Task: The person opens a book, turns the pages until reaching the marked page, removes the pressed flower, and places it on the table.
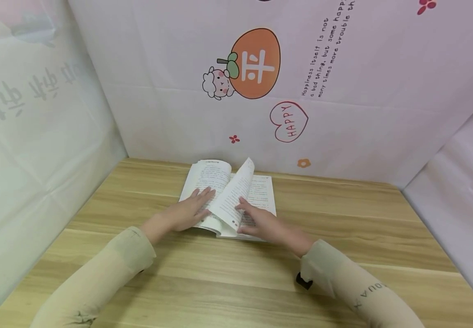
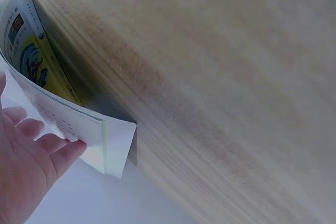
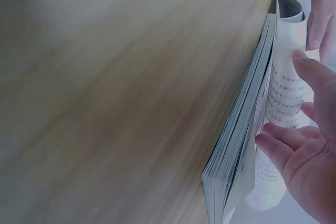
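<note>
An open book (image 1: 267, 191) with printed pages lies on the wooden table, near the back wall. One leaf (image 1: 236, 193) stands lifted and curved between the two halves. My left hand (image 1: 189, 210) rests on the left-hand pages with its fingers spread; in the left wrist view its fingertips touch the curved page (image 2: 89, 145). At the right half, my right hand (image 1: 261, 222) lies against the raised leaf, its fingers loosely extended. The right wrist view shows that hand (image 3: 310, 135) beside the curled leaf (image 3: 286, 95), thumb apart from the fingers, above the thick page block (image 3: 239, 114).
The wooden table (image 1: 220, 282) extends around the book. A white printed sheet (image 1: 170, 91) forms the wall behind it, with more white sheeting (image 1: 35, 150) at the left. A small black object (image 1: 303, 280) shows by the right sleeve's cuff.
</note>
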Motion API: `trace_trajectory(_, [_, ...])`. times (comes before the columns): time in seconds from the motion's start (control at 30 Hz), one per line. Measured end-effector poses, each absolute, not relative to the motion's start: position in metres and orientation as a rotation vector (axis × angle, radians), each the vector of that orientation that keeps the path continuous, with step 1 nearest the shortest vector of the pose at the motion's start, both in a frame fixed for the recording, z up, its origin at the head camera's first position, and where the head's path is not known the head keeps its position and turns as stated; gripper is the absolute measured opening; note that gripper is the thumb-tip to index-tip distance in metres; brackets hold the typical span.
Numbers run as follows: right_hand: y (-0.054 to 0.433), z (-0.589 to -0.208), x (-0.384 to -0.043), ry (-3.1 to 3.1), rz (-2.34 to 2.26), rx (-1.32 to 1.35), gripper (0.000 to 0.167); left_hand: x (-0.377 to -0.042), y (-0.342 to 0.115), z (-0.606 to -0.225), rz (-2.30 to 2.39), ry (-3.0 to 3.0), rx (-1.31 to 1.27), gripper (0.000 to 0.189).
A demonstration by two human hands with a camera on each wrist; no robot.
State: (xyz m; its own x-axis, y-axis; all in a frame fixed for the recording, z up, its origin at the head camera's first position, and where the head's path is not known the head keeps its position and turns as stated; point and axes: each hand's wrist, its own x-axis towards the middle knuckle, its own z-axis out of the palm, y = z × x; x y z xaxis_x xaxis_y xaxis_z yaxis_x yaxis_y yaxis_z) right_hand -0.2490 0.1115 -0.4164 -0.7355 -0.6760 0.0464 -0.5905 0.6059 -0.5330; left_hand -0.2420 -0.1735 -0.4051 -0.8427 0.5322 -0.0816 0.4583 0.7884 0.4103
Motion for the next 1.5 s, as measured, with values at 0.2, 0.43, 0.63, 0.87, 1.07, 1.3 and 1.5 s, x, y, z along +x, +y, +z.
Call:
trace_trajectory(0.2, [0.105, -0.417, -0.249, 2.685, -0.712, -1.096, 0.07, -0.244, -0.171, -0.402, 0.58, 2.818, 0.819, 0.062])
trace_trajectory(0.43, [0.094, -0.415, -0.246, 2.717, -0.666, -1.118, 0.07, -0.243, -0.167, -0.405, 0.569, 2.84, 0.888, 0.065])
trace_trajectory(0.63, [0.088, -0.416, -0.243, 2.742, -0.644, -1.132, 0.067, -0.241, -0.165, -0.406, 0.515, 2.851, 0.947, 0.064])
trace_trajectory(0.87, [0.082, -0.413, -0.239, 2.72, -0.637, -1.152, 0.065, -0.243, -0.165, -0.407, 0.466, 2.842, 0.921, 0.064])
trace_trajectory(1.07, [0.078, -0.413, -0.235, 2.695, -0.64, -1.202, 0.063, -0.244, -0.164, -0.408, 0.425, 2.829, 0.904, 0.064])
trace_trajectory(1.3, [0.076, -0.412, -0.234, 2.679, -0.64, -1.239, 0.063, -0.243, -0.162, -0.405, 0.418, 2.815, 0.902, 0.061])
trace_trajectory(1.5, [0.075, -0.411, -0.232, 2.675, -0.651, -1.245, 0.064, -0.241, -0.161, -0.403, 0.393, 2.807, 0.863, 0.06])
